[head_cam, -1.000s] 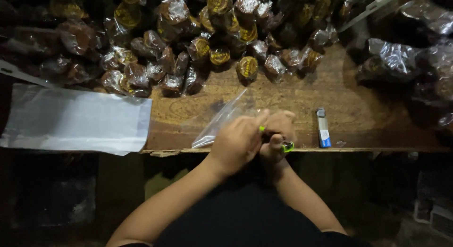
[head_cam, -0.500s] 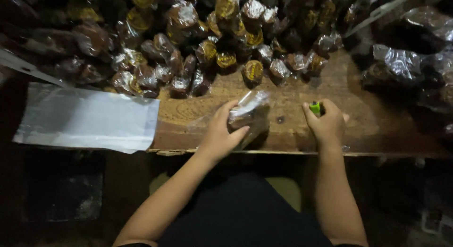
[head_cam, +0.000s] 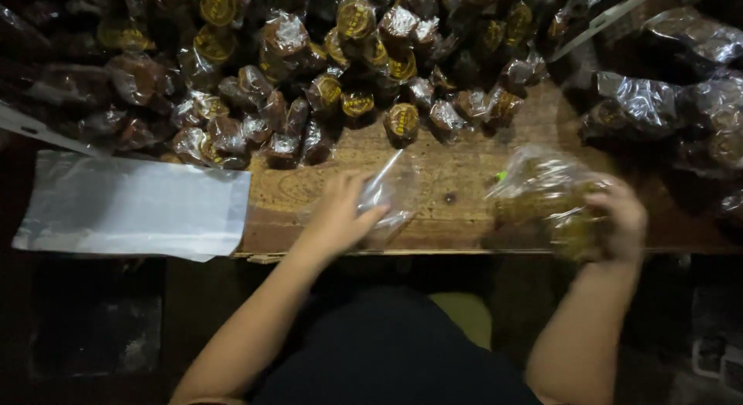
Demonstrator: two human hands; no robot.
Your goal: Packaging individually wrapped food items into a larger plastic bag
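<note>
My left hand (head_cam: 340, 215) rests on the wooden table (head_cam: 457, 181) near its front edge and pinches a clear, empty-looking plastic bag (head_cam: 391, 190). My right hand (head_cam: 621, 215), further right, grips a filled clear bag (head_cam: 546, 192) with brownish-yellow contents; it is blurred by motion. A small green spot (head_cam: 501, 175) shows at that bag's left edge; what it is cannot be told.
A big pile of brown sweets in clear wrappers with round yellow labels (head_cam: 340, 72) covers the back of the table. More filled bags (head_cam: 658, 103) lie at the right. A stack of flat white plastic bags (head_cam: 131, 208) overhangs the left edge.
My hands were together at the centre with a green thing and the empty bag. The right hand swung right and now holds a filled bag; the left kept the clear bag.
</note>
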